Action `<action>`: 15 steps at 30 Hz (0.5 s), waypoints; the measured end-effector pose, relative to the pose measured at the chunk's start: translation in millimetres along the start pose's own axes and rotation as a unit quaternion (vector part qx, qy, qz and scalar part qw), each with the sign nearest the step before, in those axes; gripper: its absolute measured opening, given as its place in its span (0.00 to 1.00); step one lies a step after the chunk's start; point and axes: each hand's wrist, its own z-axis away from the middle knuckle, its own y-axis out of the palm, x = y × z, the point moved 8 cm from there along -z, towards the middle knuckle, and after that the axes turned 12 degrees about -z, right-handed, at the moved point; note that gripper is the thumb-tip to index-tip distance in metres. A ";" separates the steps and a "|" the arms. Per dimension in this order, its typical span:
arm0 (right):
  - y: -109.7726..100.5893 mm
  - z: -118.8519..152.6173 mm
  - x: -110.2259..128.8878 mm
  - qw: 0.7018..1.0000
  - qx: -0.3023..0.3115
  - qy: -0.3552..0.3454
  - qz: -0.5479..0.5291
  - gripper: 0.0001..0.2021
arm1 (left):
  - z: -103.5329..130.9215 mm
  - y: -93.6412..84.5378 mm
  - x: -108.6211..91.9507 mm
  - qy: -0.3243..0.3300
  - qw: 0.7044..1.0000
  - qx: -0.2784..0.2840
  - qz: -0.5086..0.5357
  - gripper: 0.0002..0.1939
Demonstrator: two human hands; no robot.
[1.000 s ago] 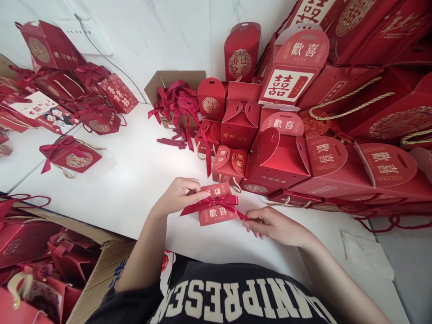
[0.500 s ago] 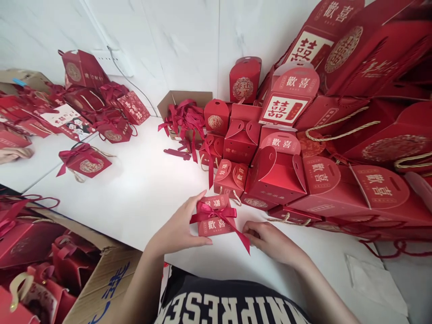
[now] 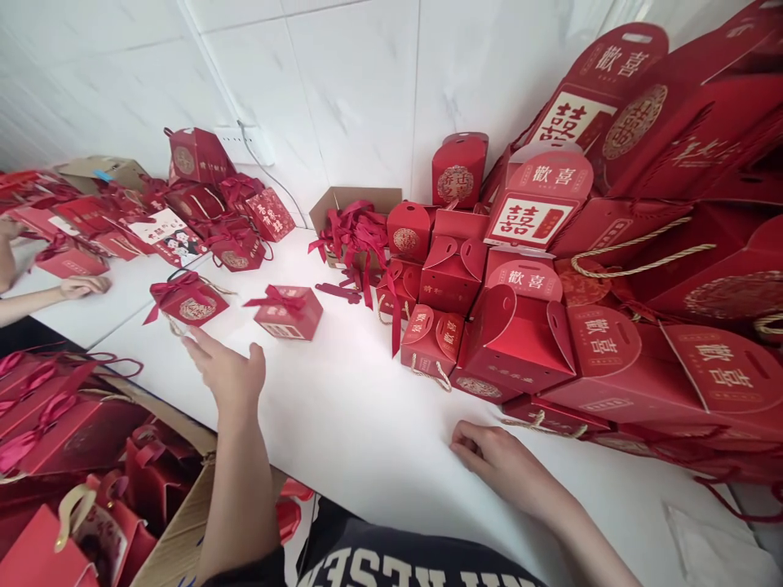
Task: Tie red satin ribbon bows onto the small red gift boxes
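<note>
My left hand [image 3: 229, 371] is open, fingers spread and thumb raised, with nothing in it. Its fingertips are just in front of a red gift box [image 3: 196, 307] with a gold round emblem and a ribbon bow; whether they touch it I cannot tell. Just beyond this hand, a second red gift box [image 3: 294, 316] with a crimson bow stands on the white table [image 3: 367, 408]. My right hand [image 3: 483, 447] rests on the table at the front, its fingers curled in and no object showing in them.
Red gift boxes [image 3: 514, 334] are stacked high on the right. A carton of ribbons [image 3: 355, 232] stands by the wall, with flat red strips [image 3: 338, 292] before it. Another carton [image 3: 189, 509] of boxes is at lower left. Another person's hand [image 3: 84, 286] lies at far left.
The bow-tied box has moved from between my hands to the left, where it stands released. My left hand has swung left and opened. The right hand has let go of the ribbon tail.
</note>
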 end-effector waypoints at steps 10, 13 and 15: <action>-0.1 -1.9 -3.4 1.000 -0.003 0.007 -0.005 0.11 | -38.6 38.3 -39.4 0.052 0.997 0.046 -0.026 0.34; 0.0 -3.0 -4.1 1.000 -0.005 0.006 -0.006 0.11 | -67.1 68.5 -47.6 0.110 0.989 0.098 -0.016 0.22; 0.0 -3.2 -4.5 1.000 -0.005 0.005 -0.005 0.11 | -82.1 89.5 -50.5 0.130 0.983 0.131 -0.009 0.18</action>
